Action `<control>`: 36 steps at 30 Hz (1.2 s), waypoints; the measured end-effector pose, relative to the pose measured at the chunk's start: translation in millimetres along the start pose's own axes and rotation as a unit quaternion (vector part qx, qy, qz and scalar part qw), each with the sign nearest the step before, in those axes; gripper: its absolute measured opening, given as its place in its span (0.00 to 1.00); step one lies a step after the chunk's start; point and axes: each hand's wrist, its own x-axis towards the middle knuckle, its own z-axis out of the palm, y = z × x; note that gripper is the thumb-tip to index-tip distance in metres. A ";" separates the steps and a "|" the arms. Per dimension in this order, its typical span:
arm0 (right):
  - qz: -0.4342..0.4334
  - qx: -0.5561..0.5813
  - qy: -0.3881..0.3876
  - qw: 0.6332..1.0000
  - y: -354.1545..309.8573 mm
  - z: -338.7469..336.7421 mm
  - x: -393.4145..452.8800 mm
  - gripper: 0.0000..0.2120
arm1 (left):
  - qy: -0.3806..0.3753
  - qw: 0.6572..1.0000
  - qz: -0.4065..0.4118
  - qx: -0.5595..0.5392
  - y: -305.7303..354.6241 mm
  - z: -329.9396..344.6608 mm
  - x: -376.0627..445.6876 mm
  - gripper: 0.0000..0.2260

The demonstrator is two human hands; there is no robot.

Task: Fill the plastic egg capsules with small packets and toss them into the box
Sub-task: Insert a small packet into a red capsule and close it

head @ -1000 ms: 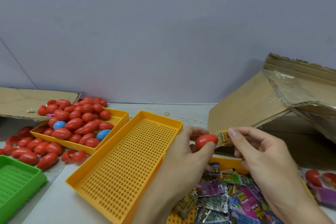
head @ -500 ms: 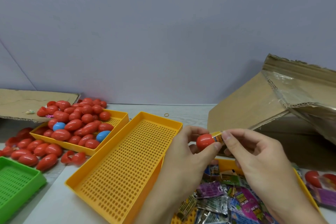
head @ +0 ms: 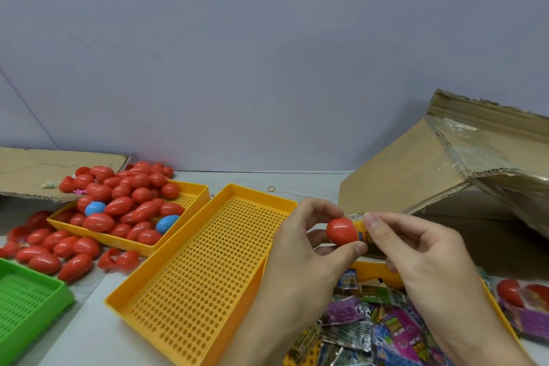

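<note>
Fingers of my left hand [head: 309,249] curl round a red egg half [head: 341,231], held up over the table's middle. My right hand [head: 416,249] pinches a small yellow packet [head: 361,227] against the egg's open end. Below my wrists a yellow tray [head: 377,269] holds loose packets [head: 350,327]. An empty-looking yellow tray [head: 205,258] lies just left. Farther left a third tray [head: 194,192] carries red eggs [head: 124,205]. The cardboard box [head: 421,175] lies tipped at the right edge.
</note>
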 end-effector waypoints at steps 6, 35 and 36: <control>0.005 0.018 0.004 1.000 1.5 -1.4 0.6 0.11 | -0.008 1.000 0.008 -0.018 -1.3 0.1 -0.4 0.12; -0.031 0.003 -0.026 0.999 7.1 -6.5 1.2 0.10 | -0.016 1.000 0.012 -0.015 -3.3 -4.6 1.1 0.13; -0.033 -0.001 -0.027 0.999 7.1 -6.6 1.1 0.10 | -0.019 1.000 0.016 -0.011 -2.6 -4.2 0.8 0.12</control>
